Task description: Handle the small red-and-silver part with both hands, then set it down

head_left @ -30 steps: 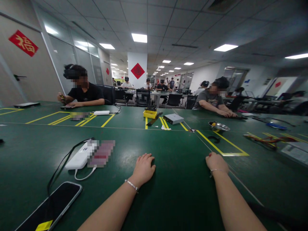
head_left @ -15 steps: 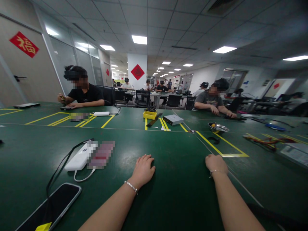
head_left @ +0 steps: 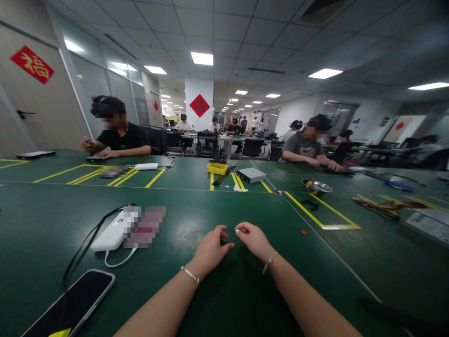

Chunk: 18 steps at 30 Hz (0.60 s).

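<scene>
My left hand (head_left: 211,249) is over the green table (head_left: 273,299), its fingers loosely curved and the thumb apart from them, with nothing seen in it. Facing it across a small gap, my right hand (head_left: 255,241) has thumb and fingers drawn together in a pinch. A tiny pale, shiny spot shows at those fingertips; whether it is a ring or a small held piece, I cannot make out. To the right of this hand a small orange-red piece (head_left: 303,232) lies on the table.
At the left are a white power bank (head_left: 114,234) with cables and a phone (head_left: 72,302). Farther off stand a yellow bin (head_left: 217,168), a grey box (head_left: 251,175) and a metal bowl (head_left: 321,186). Two people sit across the table.
My right hand has moved left from beside the table seam to face my left hand. The orange-red piece now shows near its former place. My left hand has turned slightly, thumb toward the right.
</scene>
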### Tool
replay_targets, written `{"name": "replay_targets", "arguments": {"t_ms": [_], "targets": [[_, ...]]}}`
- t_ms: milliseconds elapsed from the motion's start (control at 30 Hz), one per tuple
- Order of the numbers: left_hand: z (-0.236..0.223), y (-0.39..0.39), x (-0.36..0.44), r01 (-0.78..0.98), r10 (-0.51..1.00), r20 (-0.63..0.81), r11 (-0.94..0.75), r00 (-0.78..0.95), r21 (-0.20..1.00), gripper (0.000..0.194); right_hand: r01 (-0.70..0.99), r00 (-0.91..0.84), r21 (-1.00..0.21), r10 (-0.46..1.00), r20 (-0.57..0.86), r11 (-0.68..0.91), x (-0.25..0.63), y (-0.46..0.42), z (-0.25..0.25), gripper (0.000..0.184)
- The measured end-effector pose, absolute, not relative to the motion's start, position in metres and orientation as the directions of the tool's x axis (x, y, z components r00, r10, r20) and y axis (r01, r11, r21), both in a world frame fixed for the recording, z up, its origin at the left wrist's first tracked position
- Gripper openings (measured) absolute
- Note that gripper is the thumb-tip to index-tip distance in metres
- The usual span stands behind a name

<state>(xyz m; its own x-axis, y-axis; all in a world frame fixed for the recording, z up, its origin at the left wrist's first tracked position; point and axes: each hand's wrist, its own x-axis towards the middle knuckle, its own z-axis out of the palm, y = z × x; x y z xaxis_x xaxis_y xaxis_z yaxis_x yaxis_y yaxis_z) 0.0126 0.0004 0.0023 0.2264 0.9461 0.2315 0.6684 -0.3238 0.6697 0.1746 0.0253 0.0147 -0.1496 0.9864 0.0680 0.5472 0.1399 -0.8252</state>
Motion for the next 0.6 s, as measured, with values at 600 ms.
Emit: {"name": "replay_targets", "arguments": {"t_ms": [600], "targets": [[0.006, 0.000, 0.010, 0.584, 0.961, 0.184, -0.272, 0.206, 0.765, 0.020, 0.900, 0.419, -0.177, 0.902, 0.101, -0.398, 0.317, 0.052, 0.008, 0.048]]}}
